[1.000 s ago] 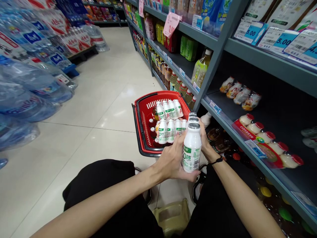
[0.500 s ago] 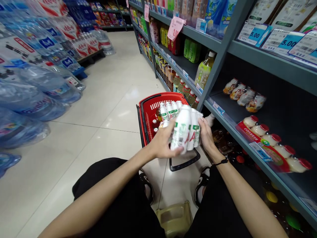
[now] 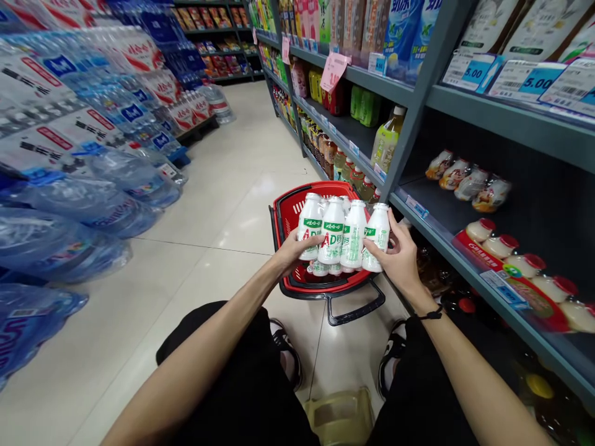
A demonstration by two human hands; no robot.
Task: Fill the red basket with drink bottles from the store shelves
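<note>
A shrink-wrapped pack of several small white drink bottles [image 3: 343,232] with green and red labels is held upright between both hands above a red shopping basket [image 3: 287,218]. My left hand [image 3: 292,249] grips the pack's left end with the thumb across the front. My right hand [image 3: 398,257] grips its right end, a black band on the wrist. More white bottles lie in the basket under the pack. The basket stands on the floor, its black handle [image 3: 356,307] folded down toward me.
Grey shelves [image 3: 465,111] run along the right with drink bottles, red-capped bottle packs [image 3: 520,272] and blue price tags. Stacked water bottle packs [image 3: 69,167] fill the left. Tiled aisle floor [image 3: 218,186] lies between. A yellowish stool [image 3: 341,415] sits under me, between my knees.
The pack has been turned from lying sideways to upright with its labels facing me, and carried forward over the basket. My view has tilted up a little.
</note>
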